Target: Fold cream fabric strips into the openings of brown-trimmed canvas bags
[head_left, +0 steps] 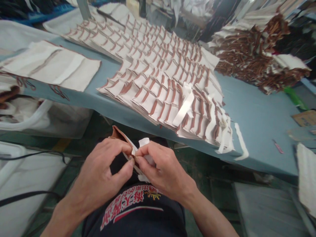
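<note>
My left hand [103, 168] and my right hand [160, 168] meet close to my body, below the table's near edge. Both pinch one small piece: a brown leather strap with a white paper strip [128, 142] on it. The left thumb and fingers grip the brown end, and the right fingertips pinch the white strip beside it. On the blue table [254, 115] ahead lie overlapping rows of several white fabric pieces with brown straps [160, 72]. Loose white strips [185, 103] lie on the nearest row.
A heap of brown straps with white fabric [256, 52] fills the table's far right. A flat white fabric panel [51, 65] lies at the left. White bags and a black cord [27, 184] sit on the floor at the left. Cardboard [306, 118] lies at the right edge.
</note>
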Demonstrator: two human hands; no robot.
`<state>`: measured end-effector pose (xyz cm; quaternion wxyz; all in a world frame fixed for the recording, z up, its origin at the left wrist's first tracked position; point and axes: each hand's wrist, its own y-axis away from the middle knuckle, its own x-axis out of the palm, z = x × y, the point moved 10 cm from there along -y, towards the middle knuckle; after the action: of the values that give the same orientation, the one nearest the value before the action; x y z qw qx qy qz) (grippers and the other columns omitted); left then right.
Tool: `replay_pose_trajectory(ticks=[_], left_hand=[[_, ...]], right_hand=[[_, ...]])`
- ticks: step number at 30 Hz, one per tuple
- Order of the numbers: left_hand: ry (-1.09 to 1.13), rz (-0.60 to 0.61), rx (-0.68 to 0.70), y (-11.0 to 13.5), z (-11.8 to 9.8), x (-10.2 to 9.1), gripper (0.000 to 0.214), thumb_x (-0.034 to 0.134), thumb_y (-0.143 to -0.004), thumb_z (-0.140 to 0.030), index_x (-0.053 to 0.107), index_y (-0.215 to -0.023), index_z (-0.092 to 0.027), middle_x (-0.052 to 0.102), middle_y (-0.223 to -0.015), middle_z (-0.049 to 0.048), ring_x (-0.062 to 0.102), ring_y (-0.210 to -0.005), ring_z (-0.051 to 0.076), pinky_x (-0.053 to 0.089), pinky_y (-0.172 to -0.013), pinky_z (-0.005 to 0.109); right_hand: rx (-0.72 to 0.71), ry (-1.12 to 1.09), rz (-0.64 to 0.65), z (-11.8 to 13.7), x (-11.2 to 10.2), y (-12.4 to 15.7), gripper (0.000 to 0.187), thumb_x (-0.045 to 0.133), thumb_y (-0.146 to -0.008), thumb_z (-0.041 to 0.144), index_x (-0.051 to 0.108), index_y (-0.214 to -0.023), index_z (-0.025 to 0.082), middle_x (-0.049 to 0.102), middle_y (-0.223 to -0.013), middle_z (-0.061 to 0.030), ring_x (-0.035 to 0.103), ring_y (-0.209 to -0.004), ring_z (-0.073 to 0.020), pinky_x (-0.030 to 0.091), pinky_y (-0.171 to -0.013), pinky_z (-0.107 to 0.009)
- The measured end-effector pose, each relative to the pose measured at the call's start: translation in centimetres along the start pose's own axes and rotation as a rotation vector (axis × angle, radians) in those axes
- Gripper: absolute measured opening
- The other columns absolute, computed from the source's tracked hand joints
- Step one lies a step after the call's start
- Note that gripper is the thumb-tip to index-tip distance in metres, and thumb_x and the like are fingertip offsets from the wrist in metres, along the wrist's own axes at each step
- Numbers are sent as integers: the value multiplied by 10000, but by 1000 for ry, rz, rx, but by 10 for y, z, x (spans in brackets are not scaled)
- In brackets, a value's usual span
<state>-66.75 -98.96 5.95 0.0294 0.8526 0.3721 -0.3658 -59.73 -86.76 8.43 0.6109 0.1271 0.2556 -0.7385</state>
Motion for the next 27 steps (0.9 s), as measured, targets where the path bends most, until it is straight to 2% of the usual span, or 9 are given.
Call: replay_pose_trajectory(ticks=[4,8,14,17,20,27], left_hand=[[62,32,-12,2,3,6,175,579,-966,-299,726,-884,-251,770,-937,1,690,-935,231,480,-880,344],[283,173,-161,4,10,21,256,542,-989,-277,718,-807,-248,725,-770,-41,629,-707,171,459,-675,275],[390,165,-246,7,13,17,290,591,-1006,-413,768,-868,-229,766,-833,-15,685,-774,178,498,-694,245],[370,153,-277,4,16,15,335,676,-956,-491,743,-764,-224,730,-754,-6,640,-681,169,477,-598,237],[385,141,-323,1,19,15,361,705,-926,-499,748,-704,-217,704,-679,-8,591,-600,153,473,-543,222],[353,164,-267,0,16,10,410,653,-983,-503,771,-703,-228,704,-663,-10,600,-601,150,484,-567,206]], right_hand=[[34,13,13,-4,3,3,153,606,-1033,180,674,-901,219,754,-886,-29,679,-777,-151,553,-810,-257],[149,-54,-8,-14,1,2,140,663,-982,182,677,-846,213,749,-820,-6,660,-707,-134,524,-737,-235],[237,-77,-13,-15,1,-2,118,702,-911,192,681,-797,213,738,-785,9,617,-674,-126,499,-711,-239],[259,-90,-14,-17,1,-2,102,732,-908,223,695,-813,214,748,-805,10,622,-692,-131,501,-720,-245],[303,-109,11,-22,2,-1,116,768,-911,245,710,-818,207,747,-804,15,631,-704,-132,491,-712,-247],[401,-161,72,-33,6,-2,160,812,-939,290,727,-843,194,741,-789,28,631,-693,-123,458,-665,-239]])
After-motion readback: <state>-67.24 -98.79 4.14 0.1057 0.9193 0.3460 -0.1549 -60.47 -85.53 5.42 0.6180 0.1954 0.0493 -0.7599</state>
